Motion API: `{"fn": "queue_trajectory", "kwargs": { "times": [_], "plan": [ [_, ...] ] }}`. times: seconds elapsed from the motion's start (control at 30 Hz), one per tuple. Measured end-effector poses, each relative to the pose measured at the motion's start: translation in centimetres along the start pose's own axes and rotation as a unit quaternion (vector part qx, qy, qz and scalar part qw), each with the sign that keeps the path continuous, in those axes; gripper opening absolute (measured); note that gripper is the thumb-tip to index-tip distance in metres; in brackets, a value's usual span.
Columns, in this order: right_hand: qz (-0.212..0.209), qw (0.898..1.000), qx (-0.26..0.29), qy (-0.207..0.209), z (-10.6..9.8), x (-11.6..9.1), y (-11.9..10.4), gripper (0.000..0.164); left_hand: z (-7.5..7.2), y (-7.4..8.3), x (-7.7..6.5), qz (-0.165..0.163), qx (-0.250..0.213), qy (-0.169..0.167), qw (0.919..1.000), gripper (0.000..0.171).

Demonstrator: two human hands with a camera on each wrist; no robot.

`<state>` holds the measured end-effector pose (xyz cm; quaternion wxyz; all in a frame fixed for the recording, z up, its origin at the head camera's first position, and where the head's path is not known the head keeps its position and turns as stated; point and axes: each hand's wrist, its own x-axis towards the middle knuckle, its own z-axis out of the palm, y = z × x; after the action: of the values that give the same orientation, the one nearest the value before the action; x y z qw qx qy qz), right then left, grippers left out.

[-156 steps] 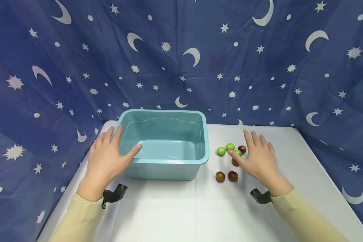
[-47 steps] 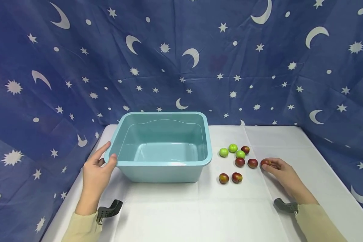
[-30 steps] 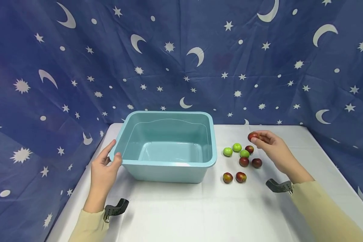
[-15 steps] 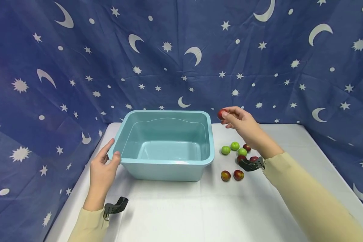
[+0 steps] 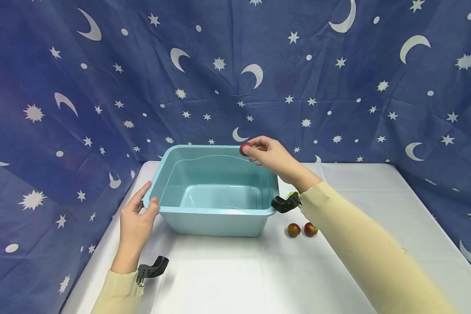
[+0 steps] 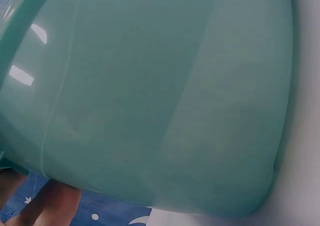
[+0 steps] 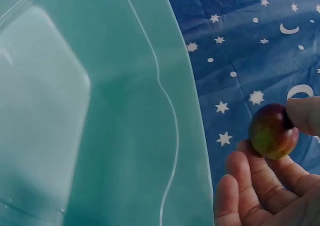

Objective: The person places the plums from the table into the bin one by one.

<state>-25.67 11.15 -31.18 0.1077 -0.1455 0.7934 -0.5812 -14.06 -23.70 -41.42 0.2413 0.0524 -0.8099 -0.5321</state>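
Note:
A light blue-green plastic basin [image 5: 216,212] stands on the white-covered table. My left hand [image 5: 136,224] grips its left front rim between thumb and fingers; in the left wrist view the basin wall [image 6: 150,95] fills most of the picture, with part of the fingers [image 6: 52,203] at the lower left. A dark red plum [image 5: 244,149], greenish on one side, is pinched between thumb and fingertips of my right hand [image 5: 276,160]. That hand is raised over the basin's right back part. The right wrist view has the plum [image 7: 272,133] beside the basin wall [image 7: 120,121].
Two reddish plums [image 5: 294,230] lie on the table [image 5: 227,270] right of the basin. A sliver of a green fruit [image 5: 291,194] shows behind the right wrist mount [image 5: 285,203]; the sleeve hides the other fruits. A blue star-and-moon cloth [image 5: 204,83] hangs behind.
My right hand reached the table on the right, took a plum, lifted it and carried it left to the basin. My left hand, earlier spread at the basin's left, took hold of the rim.

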Motion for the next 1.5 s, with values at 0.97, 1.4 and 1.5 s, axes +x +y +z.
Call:
{"fn": "queue_trajectory", "kwargs": {
  "times": [0.97, 1.4, 1.5],
  "plan": [
    [0.081, 0.988, -0.089, -0.097, 3.4, 2.5, 0.8, 0.031, 0.2, -0.6, 0.3, -0.002, 0.012, 0.018, 0.9998, 0.046],
    [0.085, 0.987, -0.093, -0.096, 3.6, 2.5, 0.6, 0.032, 0.2, -0.4, 0.2, 0.001, 0.01, 0.021, 0.9997, 0.047],
    [0.084, 0.988, -0.094, -0.094, 3.7, 2.6, 0.7, 0.033, 0.3, -0.4, 0.2, 0.001, 0.008, 0.022, 0.9997, 0.047]
  ]
}}
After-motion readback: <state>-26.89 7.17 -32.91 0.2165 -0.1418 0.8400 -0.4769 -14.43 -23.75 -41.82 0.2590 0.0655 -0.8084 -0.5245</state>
